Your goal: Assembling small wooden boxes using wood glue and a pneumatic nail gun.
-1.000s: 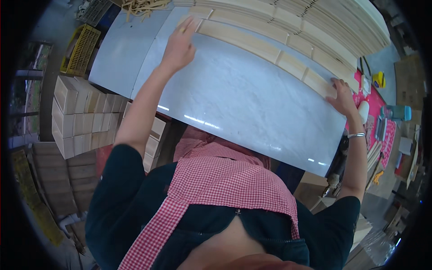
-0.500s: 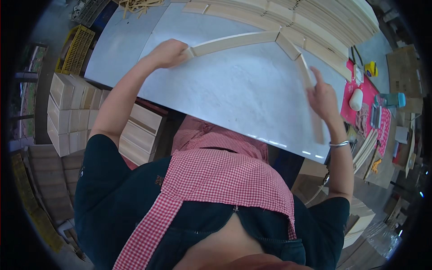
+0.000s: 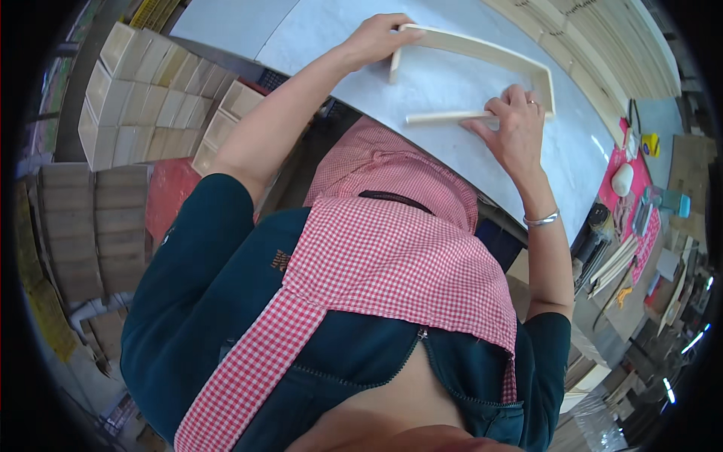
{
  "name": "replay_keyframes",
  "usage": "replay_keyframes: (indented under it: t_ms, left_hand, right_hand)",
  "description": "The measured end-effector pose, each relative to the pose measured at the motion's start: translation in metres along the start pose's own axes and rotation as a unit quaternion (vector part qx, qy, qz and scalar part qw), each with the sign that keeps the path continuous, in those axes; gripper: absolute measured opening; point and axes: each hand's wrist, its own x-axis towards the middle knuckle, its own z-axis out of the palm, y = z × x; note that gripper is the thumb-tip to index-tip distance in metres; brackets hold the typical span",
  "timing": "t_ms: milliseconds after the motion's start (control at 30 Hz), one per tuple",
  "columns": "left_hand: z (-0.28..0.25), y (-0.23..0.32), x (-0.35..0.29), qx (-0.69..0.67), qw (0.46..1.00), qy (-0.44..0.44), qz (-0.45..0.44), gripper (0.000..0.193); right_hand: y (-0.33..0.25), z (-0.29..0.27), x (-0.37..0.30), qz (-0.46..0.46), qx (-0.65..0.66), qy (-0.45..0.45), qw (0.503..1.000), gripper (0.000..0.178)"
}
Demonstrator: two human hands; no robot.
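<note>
A pale wooden frame of thin flat slats, joined into an open rectangle, lies flat on the white marbled tabletop, close to the table's near edge. The left hand closes around the frame's left corner, thumb and fingers wrapped on the short end slat. The right hand presses down on the loose near slat of the frame, fingers spread flat over its right end where it meets the frame's right side; a silver bangle sits on that wrist.

Beyond the frame, along the table's far edge, rows of long pale wooden strips lie stacked side by side. To the right of the frame, past the table's end, a pink mat carries a white oval object and small tools too small to tell apart. To the left of the frame, below the table, stacks of open pale wooden boxes stand together. A red-and-white checked apron over dark blue clothing fills the foreground.
</note>
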Motion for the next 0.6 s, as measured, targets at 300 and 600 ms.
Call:
replay_keyframes:
  t_ms: [300,600]
  left_hand:
    - [0.016,0.004,-0.01,0.008,0.999,0.016,0.03,0.039]
    - [0.017,-0.003,-0.024,-0.051,0.998,-0.015,0.031,0.053]
  right_hand:
    - [-0.004,0.032,-0.008,0.057,0.022,-0.055,0.997,0.031]
    - [-0.005,0.033,-0.009,0.067,0.008,-0.024,0.997,0.031]
